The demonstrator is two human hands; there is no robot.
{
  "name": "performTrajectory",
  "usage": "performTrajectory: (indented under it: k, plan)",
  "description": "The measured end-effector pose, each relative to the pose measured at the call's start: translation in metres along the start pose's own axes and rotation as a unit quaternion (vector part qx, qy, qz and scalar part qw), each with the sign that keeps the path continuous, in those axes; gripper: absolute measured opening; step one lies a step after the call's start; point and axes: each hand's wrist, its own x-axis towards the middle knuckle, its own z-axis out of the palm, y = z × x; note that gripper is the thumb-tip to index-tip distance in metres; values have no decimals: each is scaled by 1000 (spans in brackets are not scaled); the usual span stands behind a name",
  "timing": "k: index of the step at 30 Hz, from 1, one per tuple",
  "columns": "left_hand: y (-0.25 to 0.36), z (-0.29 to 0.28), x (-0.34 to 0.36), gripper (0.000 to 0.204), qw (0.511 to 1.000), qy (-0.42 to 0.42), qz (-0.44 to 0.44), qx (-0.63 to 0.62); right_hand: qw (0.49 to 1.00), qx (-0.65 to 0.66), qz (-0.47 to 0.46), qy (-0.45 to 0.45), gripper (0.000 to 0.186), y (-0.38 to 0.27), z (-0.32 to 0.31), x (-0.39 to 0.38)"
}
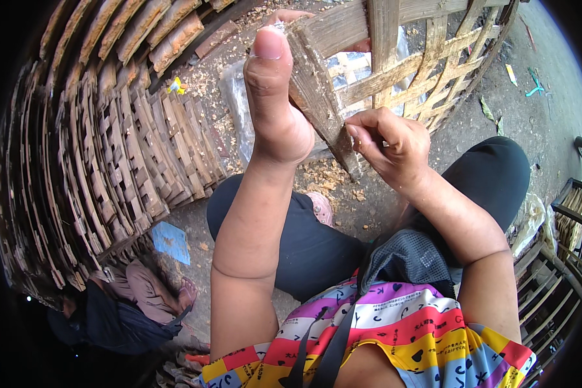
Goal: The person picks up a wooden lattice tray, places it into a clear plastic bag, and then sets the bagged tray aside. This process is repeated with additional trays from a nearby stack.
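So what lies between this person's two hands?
The end bar of the wooden lattice frame slants between the left hand and the right hand, as the head view shows.

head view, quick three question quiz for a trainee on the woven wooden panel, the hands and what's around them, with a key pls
1. Multiple choice: what colour is the flat sheet in the lower left of the picture?
A) red
B) blue
C) green

2. True or false: at the woven wooden panel, the left hand reaches higher in the picture than the right hand.

3. Fill in the blank: the stacked slatted panels fill the ____ side of the picture.

Key:
1. B
2. True
3. left
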Motion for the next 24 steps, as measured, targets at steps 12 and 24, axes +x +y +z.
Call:
performTrajectory:
  k: [12, 24]
  plan:
    - [27, 10, -11, 87, 989, -71, -57, 113, 993, 54, -105, 5, 14, 2, -4, -26]
    - [-1, -17, 5, 54, 998, -45, -8, 45, 635, -328, 209, -667, 23, 35, -1, -65]
